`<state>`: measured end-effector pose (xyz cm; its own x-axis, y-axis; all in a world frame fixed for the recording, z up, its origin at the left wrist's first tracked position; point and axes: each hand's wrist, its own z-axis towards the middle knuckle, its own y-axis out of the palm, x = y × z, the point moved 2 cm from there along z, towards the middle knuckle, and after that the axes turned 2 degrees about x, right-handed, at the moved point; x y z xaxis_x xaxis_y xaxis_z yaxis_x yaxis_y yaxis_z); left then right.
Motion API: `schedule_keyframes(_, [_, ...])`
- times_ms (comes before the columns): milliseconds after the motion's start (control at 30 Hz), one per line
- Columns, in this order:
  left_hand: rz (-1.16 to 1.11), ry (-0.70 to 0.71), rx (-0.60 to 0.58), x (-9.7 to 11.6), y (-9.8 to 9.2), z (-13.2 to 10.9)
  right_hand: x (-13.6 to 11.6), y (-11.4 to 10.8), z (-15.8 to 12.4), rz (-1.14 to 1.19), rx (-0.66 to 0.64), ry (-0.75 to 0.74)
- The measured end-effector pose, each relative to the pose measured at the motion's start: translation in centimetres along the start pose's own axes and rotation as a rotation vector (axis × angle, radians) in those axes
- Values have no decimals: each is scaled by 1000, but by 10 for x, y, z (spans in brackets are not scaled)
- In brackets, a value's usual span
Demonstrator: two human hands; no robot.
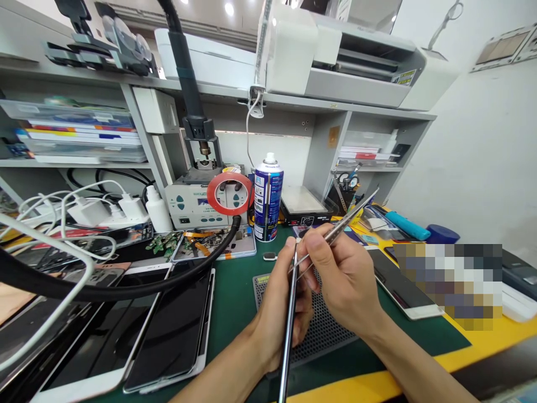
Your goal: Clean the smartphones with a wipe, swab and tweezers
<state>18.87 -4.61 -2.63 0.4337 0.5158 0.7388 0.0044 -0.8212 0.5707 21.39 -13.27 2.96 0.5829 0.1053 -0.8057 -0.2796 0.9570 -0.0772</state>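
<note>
My left hand (274, 302) is closed around a phone (287, 336) seen almost edge-on, so only its slim, shiny dark edge shows. Its screen and back are hidden from this angle. Pinched in my right hand (346, 274) is a pair of metal tweezers (350, 215). Their rear end points up and right, while the tips reach down-left to the phone's upper edge; whether they grip anything there I cannot make out. Both hands are close together above a grey perforated mat (325, 324) on the green work mat (235, 313).
Several tablets and phones, one a white-framed tablet (104, 330), lie at left under a black hose (168, 285). Behind stand a spray can (268, 201), red tape roll (210, 193), hot-air station (184, 204) and parts tray (247, 243). Another phone (405, 282) lies right, beside a blurred patch.
</note>
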Motion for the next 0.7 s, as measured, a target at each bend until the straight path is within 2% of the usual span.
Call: schedule_keyframes(700, [-11,17,-25,0,-1,2,-1,1,-1,48,12,20])
